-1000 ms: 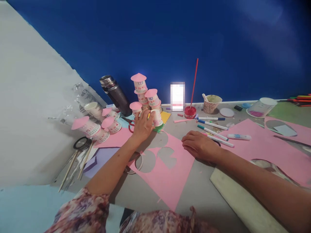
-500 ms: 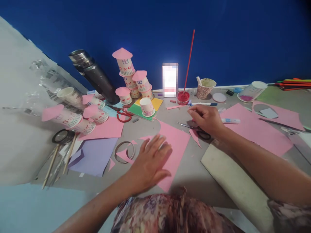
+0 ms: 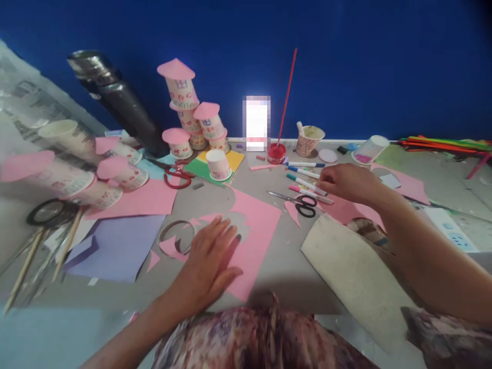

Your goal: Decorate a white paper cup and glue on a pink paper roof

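My left hand [image 3: 209, 261] lies flat with its fingers stretched out on a pink paper sheet [image 3: 257, 230] that has round holes cut in it. My right hand [image 3: 346, 183] hovers with curled fingers over a row of marker pens [image 3: 305, 183], and what it holds, if anything, is hidden. Black-handled scissors [image 3: 300, 202] lie just left of that hand. A lone upturned paper cup [image 3: 218, 165] stands on green and yellow paper. Behind it rises a stack of paper cups with pink cone roofs [image 3: 192, 110].
A dark flask [image 3: 115, 102], more roofed cups [image 3: 115, 174], red scissors [image 3: 175, 177], tape rolls [image 3: 52, 212] and wooden sticks lie at left. A red paint pot with a brush [image 3: 277, 152], a patterned cup [image 3: 309, 139] and coloured pens [image 3: 442, 143] sit at the back. A beige pad [image 3: 353, 266] lies at right.
My left hand left the lone cup and came down flat on the pink sheet. My right hand moved off the scissors and rightward to the markers. The view tilted down and left.
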Motion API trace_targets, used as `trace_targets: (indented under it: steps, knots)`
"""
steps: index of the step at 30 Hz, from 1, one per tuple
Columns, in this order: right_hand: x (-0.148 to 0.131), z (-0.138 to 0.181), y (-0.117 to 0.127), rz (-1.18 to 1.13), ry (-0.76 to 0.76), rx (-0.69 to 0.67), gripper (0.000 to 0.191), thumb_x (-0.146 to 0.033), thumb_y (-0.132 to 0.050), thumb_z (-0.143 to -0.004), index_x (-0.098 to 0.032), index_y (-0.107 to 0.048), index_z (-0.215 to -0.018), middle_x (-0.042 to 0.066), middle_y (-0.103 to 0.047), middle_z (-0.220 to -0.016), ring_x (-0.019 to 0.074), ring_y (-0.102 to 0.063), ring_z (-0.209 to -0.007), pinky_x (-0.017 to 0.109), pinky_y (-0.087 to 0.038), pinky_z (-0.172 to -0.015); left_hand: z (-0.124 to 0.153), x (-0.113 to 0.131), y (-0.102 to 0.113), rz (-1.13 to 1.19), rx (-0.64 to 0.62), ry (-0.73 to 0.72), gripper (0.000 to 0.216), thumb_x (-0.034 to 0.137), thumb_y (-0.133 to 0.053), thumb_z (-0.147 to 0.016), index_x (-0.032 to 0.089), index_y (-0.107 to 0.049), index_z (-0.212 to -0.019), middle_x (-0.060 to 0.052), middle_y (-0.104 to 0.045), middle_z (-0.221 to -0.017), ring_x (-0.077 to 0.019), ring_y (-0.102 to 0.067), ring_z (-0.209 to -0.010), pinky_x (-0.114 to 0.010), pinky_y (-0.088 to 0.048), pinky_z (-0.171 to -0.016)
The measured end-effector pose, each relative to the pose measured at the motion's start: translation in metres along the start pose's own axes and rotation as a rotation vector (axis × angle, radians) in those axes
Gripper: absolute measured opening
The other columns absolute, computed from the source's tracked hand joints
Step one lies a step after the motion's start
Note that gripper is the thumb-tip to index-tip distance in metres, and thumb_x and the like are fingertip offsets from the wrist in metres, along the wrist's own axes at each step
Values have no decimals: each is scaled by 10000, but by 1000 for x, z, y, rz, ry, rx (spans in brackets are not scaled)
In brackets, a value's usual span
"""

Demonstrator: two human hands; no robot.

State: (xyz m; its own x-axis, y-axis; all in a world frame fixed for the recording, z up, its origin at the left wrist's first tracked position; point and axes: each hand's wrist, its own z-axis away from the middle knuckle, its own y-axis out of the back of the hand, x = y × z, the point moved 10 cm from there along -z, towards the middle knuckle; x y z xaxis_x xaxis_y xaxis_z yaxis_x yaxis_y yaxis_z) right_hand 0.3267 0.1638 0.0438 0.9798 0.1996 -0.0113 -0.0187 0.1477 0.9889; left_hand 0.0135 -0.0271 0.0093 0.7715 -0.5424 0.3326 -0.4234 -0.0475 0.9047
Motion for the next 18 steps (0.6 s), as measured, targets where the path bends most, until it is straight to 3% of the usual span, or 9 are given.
trace_targets:
  steps: [4, 9, 14, 18]
  knots:
    - [23, 12, -22, 19, -102, -20, 288, -474, -582, -874, -253, -760, -927, 84, -785, -949, 252, -606, -784, 328, -324, -616, 16, -22, 33, 19, 114, 177, 569, 337, -617, -1020, 298, -420, -1553, -145, -538, -1528, -340, -415, -1551, -557, -404, -1252]
    - [53, 19, -27, 45, -278, 85, 319, -474, -555, -885, -246, -765, -959, 144, -772, -926, 266, -556, -678, 360, -310, -590, 32, -19, 36, -67, 83, 166, 602, 354, -682, -980, 315, -420, -1521, -150, -542, -1498, -376, -424, -1534, -580, -424, -1221]
    - [70, 19, -26, -7, -319, 203, 357, -532, -528, -894, -258, -753, -932, 157, -764, -899, 271, -534, -637, 382, -329, -589, 48, -65, 68, -195, 234, 424, 548, 371, -656, -959, 257, -494, -1470, -165, -576, -1433, -383, -509, -1441, -567, -436, -1197]
    - [80, 10, -36, -26, -304, 201, 268, -536, -588, -845, -313, -736, -871, 139, -774, -903, 287, -546, -621, 380, -319, -562, 50, -100, 73, -243, 64, 587, 546, 405, -620, -929, 191, -541, -1424, -184, -610, -1442, -396, -544, -1392, -582, -458, -1140]
